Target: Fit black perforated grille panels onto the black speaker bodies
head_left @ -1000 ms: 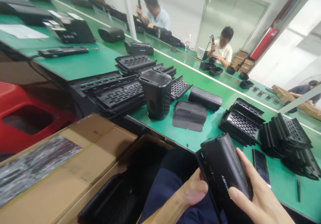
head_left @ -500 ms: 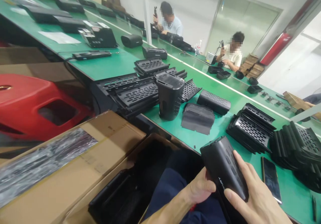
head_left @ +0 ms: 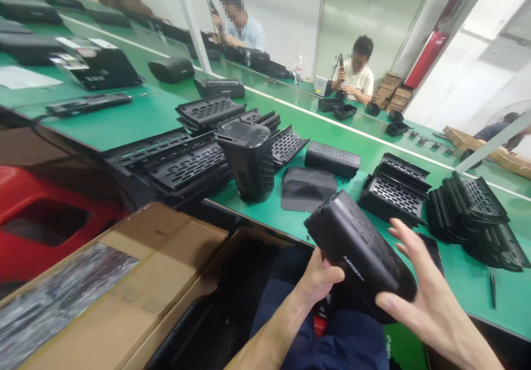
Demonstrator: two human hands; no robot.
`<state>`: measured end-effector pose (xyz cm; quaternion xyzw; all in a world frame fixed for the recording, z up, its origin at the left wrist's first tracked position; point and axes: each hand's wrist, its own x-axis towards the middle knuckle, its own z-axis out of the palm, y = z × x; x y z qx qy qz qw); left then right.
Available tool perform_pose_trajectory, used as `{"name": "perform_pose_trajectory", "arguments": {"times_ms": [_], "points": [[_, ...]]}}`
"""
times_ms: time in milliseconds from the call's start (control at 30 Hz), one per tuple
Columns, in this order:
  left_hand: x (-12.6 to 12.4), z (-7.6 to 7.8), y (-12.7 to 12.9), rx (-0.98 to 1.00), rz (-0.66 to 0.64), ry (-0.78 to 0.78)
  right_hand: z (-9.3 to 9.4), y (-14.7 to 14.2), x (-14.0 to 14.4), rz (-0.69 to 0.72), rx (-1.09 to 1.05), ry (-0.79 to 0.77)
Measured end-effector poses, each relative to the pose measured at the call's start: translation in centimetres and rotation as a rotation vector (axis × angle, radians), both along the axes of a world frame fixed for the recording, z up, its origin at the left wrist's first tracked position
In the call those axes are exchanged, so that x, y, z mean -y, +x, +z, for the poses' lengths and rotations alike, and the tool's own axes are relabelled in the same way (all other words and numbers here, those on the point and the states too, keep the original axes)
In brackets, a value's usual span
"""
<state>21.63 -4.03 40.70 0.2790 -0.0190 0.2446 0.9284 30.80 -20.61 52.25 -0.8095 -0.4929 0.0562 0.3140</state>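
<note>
I hold a black speaker housing (head_left: 359,248) with white lettering over my lap, tilted with one end pointing up and to the left. My left hand (head_left: 317,277) grips its lower left side from underneath. My right hand (head_left: 418,281) cradles its right end, thumb along the bottom and fingers spread above. An upright black housing (head_left: 249,160) stands on the green table (head_left: 124,118) ahead, beside stacks of perforated black grilles (head_left: 182,160).
More grille stacks (head_left: 394,193) and curved black parts (head_left: 473,215) lie to the right, with a phone partly hidden behind my right hand. Open cardboard boxes (head_left: 124,281) sit at lower left, next to a red stool (head_left: 45,215). Two people work at the far table.
The housing has turned and lifted, its end now pointing up-left. My right fingers have opened out from its side. The camera has swung slightly.
</note>
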Motion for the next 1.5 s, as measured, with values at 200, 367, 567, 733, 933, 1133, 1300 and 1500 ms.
{"name": "perform_pose_trajectory", "arguments": {"times_ms": [200, 367, 567, 733, 933, 1133, 1300, 1500], "points": [[-0.6, 0.7, 0.4, -0.034, 0.070, 0.054, -7.7, -2.1, 0.9, -0.212, -0.047, 0.369], [-2.1, 1.0, 0.7, -0.064, 0.047, 0.163, -8.1, -0.7, 0.0, -0.182, 0.039, 0.498], [-9.6, 4.0, -2.1, -0.169, 0.135, 0.674, -6.9, 0.6, 2.5, -0.189, -0.174, 0.390], [-10.6, 6.1, -2.7, -0.262, 0.011, 0.922, -7.0, 1.8, 2.7, -0.143, -0.260, 0.356], [-8.1, 4.9, -2.4, -0.225, 0.133, 0.872, -5.6, 3.2, 2.8, -0.125, -0.249, 0.267], [-6.7, 3.8, -2.4, -0.236, 0.182, 0.874, -6.5, 3.0, 2.9, -0.121, -0.200, 0.342], [-6.0, 3.3, -2.3, -0.279, 0.289, 0.853, -5.6, 3.5, 3.2, -0.146, -0.265, 0.303], [-3.1, 1.8, -1.3, -0.276, 0.280, 0.368, -6.0, 3.3, 2.8, -0.117, -0.573, 0.603]]}}
